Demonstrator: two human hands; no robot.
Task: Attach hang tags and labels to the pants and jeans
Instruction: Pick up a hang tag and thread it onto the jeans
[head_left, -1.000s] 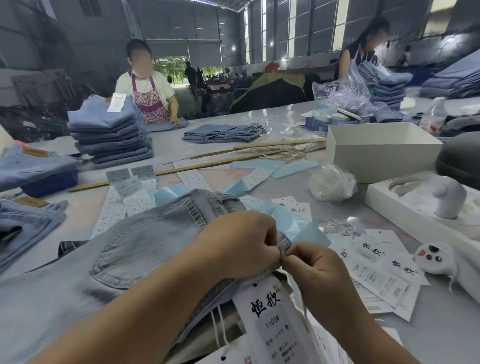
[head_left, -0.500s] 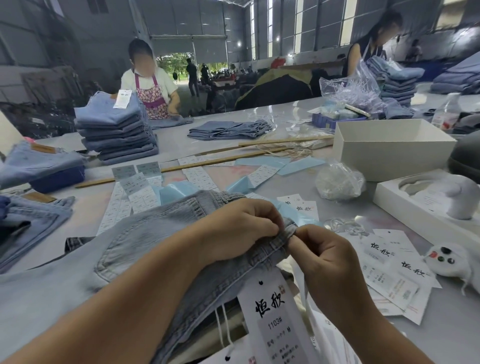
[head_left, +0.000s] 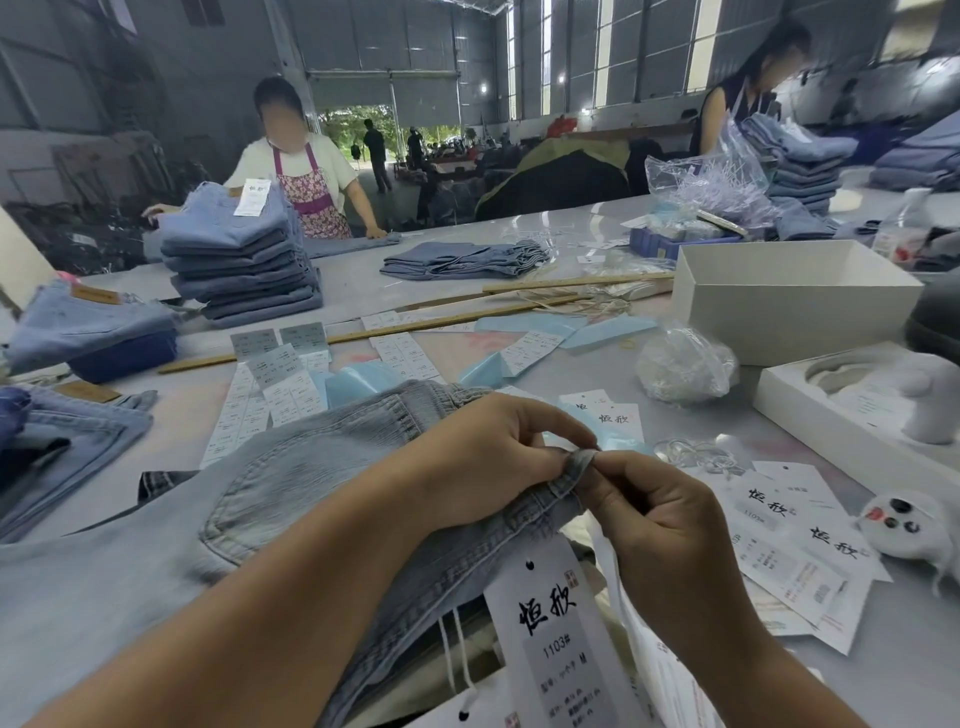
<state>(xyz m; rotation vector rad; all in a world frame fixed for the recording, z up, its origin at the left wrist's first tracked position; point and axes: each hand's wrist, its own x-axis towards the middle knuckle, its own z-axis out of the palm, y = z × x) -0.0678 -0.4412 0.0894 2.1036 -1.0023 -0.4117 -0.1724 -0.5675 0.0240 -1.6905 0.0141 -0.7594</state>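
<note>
Both hands pinch the pale blue denim jeans (head_left: 311, 493) at the waistband. The left hand (head_left: 488, 462) and right hand (head_left: 660, 525) meet there. The white paper hang tag (head_left: 561, 639) hangs at six o'clock (right hand nearer), long axis toward the viewer.

This is a garment finishing floor inside a big industrial shed, with high corrugated metal walls (head_left: 218, 78), tall window strips (head_left: 602, 52) at 1 o'clock and an open loading doorway (head_left: 395, 135) at 12 o'clock. A long shared desk (head_left: 353, 280) carries a stack of folded jeans (head_left: 239, 260) at 10 o'clock, sheets of size labels (head_left: 280, 379), loose hang tags (head_left: 795, 540) at 3 o'clock and a bag of plastic tag fasteners (head_left: 711, 182) at 1 o'clock. A worker in a floral apron (head_left: 306, 171) and a second worker (head_left: 743, 93) stand at the far side handling denim.
</note>
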